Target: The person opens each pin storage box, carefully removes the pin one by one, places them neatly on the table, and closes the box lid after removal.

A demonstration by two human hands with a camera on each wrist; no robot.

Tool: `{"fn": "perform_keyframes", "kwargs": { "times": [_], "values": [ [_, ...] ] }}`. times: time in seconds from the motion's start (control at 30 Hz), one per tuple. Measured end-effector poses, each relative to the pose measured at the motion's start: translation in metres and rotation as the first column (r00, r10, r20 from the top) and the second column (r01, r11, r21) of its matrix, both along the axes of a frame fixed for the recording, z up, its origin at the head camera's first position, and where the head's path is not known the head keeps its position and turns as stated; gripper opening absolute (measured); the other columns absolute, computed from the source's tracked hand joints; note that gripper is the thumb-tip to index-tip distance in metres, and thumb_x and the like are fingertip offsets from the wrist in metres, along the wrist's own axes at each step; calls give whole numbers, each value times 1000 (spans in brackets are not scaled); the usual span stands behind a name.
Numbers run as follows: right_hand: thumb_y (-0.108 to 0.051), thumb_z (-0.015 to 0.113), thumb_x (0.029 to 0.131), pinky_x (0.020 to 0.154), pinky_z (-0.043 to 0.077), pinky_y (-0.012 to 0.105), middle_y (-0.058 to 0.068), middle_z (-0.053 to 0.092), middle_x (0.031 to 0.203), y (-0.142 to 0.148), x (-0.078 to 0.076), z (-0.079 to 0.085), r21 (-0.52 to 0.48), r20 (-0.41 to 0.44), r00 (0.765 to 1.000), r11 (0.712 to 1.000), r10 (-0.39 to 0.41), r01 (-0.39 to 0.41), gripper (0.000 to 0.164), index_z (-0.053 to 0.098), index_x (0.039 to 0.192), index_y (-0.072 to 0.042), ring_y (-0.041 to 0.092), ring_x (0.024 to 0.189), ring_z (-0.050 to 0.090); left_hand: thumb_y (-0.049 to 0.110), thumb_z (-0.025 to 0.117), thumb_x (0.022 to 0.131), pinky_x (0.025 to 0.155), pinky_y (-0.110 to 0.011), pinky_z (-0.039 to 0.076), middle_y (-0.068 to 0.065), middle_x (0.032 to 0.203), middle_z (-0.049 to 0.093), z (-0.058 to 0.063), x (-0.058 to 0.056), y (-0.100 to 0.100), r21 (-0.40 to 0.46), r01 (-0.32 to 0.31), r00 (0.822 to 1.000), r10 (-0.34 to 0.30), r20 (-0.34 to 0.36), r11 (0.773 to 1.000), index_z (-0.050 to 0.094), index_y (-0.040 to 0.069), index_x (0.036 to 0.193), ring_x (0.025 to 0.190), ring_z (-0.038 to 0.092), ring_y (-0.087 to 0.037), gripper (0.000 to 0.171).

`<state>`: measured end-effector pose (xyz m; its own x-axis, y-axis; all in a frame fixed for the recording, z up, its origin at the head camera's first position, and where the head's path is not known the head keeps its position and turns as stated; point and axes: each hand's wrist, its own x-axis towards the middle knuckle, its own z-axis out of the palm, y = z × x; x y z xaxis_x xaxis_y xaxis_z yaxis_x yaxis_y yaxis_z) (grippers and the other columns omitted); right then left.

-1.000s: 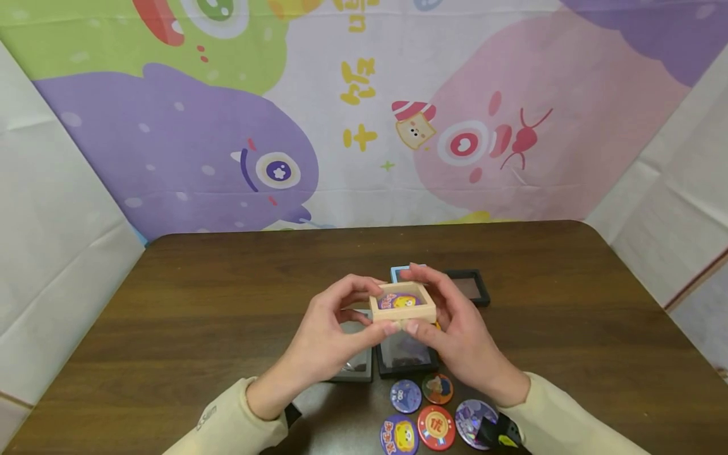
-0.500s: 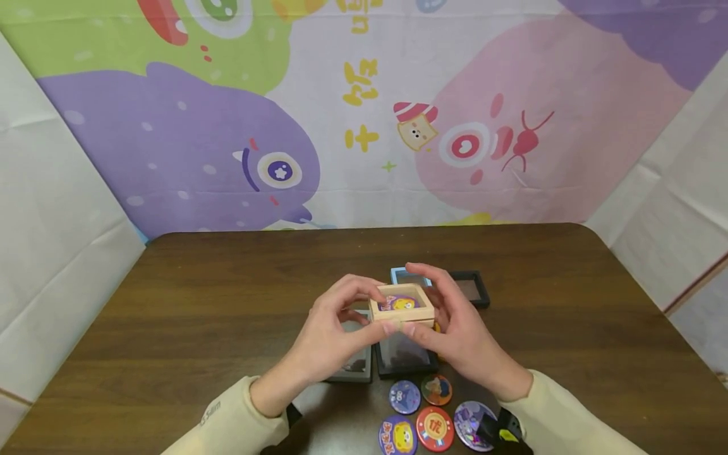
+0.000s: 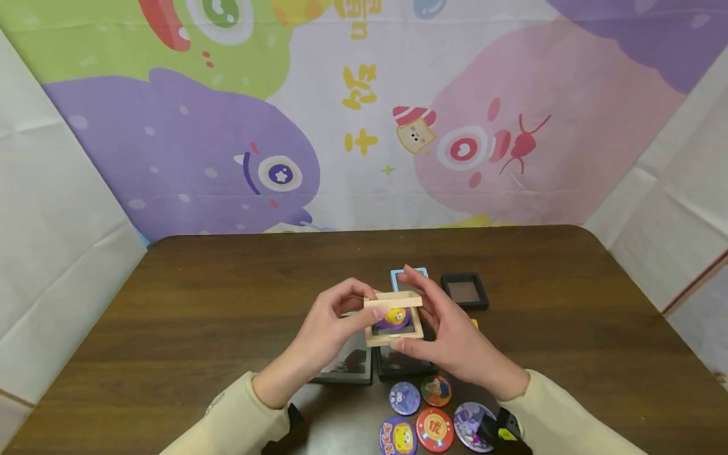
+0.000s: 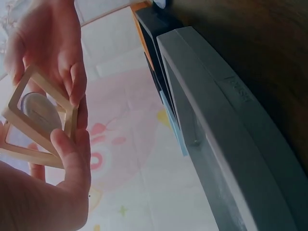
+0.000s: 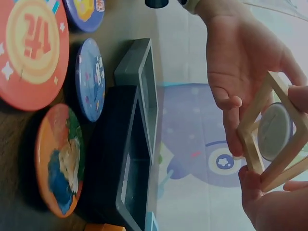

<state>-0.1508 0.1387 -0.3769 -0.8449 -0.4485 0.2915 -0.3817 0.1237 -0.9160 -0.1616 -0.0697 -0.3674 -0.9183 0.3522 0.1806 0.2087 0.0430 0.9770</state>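
Observation:
A small wooden display frame (image 3: 400, 303) is held above the table by both hands, its two hinged halves parted. Inside it sits a round purple badge (image 3: 395, 320) with a yellow character. The badge's pale back (image 5: 274, 132) shows through the frame in the right wrist view, seemingly behind clear film. My left hand (image 3: 324, 325) pinches the left side of the frame, thumb on the front and fingers behind. On the right, my right hand (image 3: 457, 341) grips the lower edge with its thumb; its index finger extends up beside the frame.
Below the hands lie a grey display frame (image 3: 366, 373) and a black one (image 3: 383, 368). Farther back are a blue frame (image 3: 394, 278) and a small black frame (image 3: 483, 297). Several badges, including a red one (image 3: 435, 430), lie near the table's front edge.
The wooden frame's halves, together earlier, have swung apart. The frame has tilted and come slightly lower and left, and my left thumb has moved up onto its front.

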Motion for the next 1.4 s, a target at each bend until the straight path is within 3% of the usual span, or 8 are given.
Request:
{"fn": "perform_keyframes", "kwargs": {
  "times": [0.27,0.5,0.67,0.8,0.9,1.03,1.23,1.4],
  "values": [
    [-22,78,71,100,31,33,3,28,145,-2,-1,-6,99,3,1000,995,-10,10,100,13,147,-35,16,127,38,42,60,86,66,-39,49,-9,96,58,0,-4,-2,-74,-80,994,85,65,994,58,12,96,84,57,-24,31],
    [-36,78,69,93,40,38,2,29,143,-1,-5,-12,257,-165,984,961,-65,107,104,10,148,-33,16,124,38,50,54,87,68,-40,51,-13,101,57,0,-8,-5,-34,-106,983,110,149,994,53,2,95,85,61,-26,48],
    [-42,73,74,87,43,43,-3,37,134,0,-4,-11,302,-306,932,908,-195,290,85,26,144,-30,15,118,41,50,55,87,68,-40,52,-16,101,59,-2,-9,-5,-8,-109,975,109,194,994,51,-1,96,82,62,-27,52],
    [-36,71,77,78,46,37,-11,47,115,-1,-3,-8,267,-417,869,878,-267,397,47,51,118,-26,9,103,46,52,54,86,63,-40,52,-14,99,60,-5,-9,-4,-69,-107,973,119,200,992,51,-1,95,78,62,-26,54],
    [-31,71,78,81,43,34,-16,50,105,-3,-1,-8,261,-510,834,885,-212,385,26,58,99,-25,6,95,45,55,52,86,59,-39,51,-12,99,60,-7,-9,-4,-147,-90,975,118,190,985,53,1,96,76,61,-25,55],
    [-34,71,77,82,42,32,-16,53,104,-8,2,-9,315,-593,801,892,-84,326,20,62,92,-25,6,97,43,57,50,87,59,-38,52,-12,100,59,-9,-8,-3,-190,-58,978,94,188,980,54,2,99,75,62,-23,57],
    [-39,68,78,83,43,30,-11,56,108,-10,6,-13,453,-619,785,826,20,336,21,66,94,-26,7,108,40,55,49,88,60,-37,52,-12,97,58,-10,-5,-1,-199,-11,979,51,195,980,52,1,95,73,60,-23,55],
    [-41,68,76,83,43,27,-14,57,105,-10,8,-13,504,-621,783,789,47,352,24,66,94,-26,5,103,41,54,49,88,60,-37,52,-11,96,59,-12,-4,0,-210,9,979,35,202,978,49,1,91,70,61,-23,53]
  ]
}}
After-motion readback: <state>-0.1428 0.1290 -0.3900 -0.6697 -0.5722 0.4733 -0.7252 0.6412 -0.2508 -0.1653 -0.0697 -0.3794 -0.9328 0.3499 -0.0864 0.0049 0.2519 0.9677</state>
